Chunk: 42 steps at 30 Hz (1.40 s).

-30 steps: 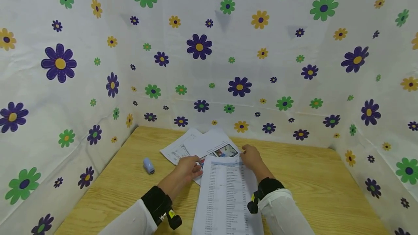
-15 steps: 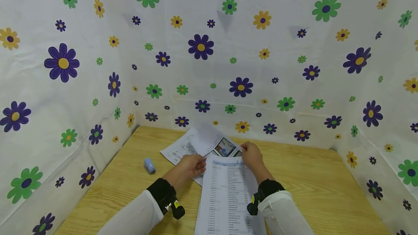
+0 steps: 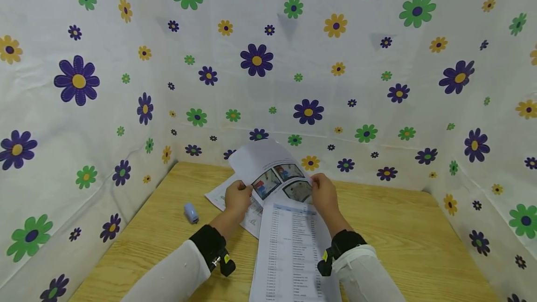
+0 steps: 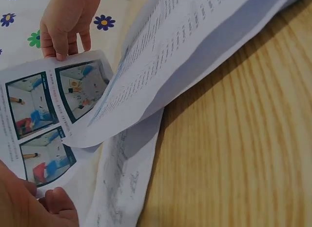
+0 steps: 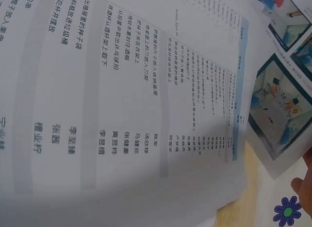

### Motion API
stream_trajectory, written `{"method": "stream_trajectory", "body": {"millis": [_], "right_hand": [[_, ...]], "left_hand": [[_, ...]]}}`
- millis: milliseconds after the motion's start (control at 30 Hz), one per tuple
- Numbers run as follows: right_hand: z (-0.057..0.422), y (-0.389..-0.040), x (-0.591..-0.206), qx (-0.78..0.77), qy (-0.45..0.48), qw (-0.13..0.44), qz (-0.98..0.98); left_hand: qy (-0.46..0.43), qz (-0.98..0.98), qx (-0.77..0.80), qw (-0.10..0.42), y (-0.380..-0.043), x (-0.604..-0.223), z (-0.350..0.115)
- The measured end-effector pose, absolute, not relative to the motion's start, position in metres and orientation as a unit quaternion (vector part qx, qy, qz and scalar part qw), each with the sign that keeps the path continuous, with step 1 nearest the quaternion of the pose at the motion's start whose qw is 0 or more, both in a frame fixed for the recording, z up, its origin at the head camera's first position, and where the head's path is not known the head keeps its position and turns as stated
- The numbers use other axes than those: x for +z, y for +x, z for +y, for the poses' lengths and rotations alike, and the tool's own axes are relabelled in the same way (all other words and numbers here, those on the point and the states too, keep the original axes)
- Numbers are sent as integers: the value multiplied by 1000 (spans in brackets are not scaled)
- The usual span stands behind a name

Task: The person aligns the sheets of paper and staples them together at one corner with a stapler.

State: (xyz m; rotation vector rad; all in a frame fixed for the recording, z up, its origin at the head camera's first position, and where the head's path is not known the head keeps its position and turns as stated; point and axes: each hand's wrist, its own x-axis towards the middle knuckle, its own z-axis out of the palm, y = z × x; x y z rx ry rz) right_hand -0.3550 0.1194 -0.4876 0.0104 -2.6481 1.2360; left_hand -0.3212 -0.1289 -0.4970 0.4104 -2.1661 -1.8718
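Left hand (image 3: 238,197) pinches photo sheet (image 3: 274,173) by its left edge, right hand (image 3: 325,195) by its right, probably to spread limp paper | sheet: 12 o'clock of printed list (image 3: 293,255), near end overlapped | drawing sheet (image 3: 219,195) underneath, 8 o'clock

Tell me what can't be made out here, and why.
Head: near end of the printed list, cut off by the lower edge; rows too small to read.
Head: much of the lower sheet, hidden by the photo sheet and left hand.
Left wrist: part of that hand, cut by the left edge.
Right wrist: most of the right hand, cut by the right edge.
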Motion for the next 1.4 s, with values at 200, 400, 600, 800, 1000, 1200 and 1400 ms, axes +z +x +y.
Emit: {"method": "stream_trajectory", "body": {"millis": [200, 400, 600, 800, 1000, 1200, 1400], "right_hand": [[122, -353, -480, 443, 23, 147, -884], [124, -348, -462, 471, 71, 217, -852], [128, -346, -446, 491, 73, 239, -835], [135, -342, -433, 511, 73, 238, -823], [140, -334, -423, 527, 77, 229, -815], [139, -327, -417, 543, 84, 230, -803], [141, -318, -412, 577, 88, 233, -778]], "left_hand": [[91, -792, -577, 179, -321, -479, -129], [33, -820, -531, 209, -320, -463, -126], [-6, -807, -546, 227, -321, -450, -124], [-76, -782, -573, 233, -322, -439, -128], [-104, -779, -572, 233, -319, -427, -128], [-96, -786, -567, 227, -316, -419, -129], [-95, -791, -569, 203, -309, -411, -131]]}}
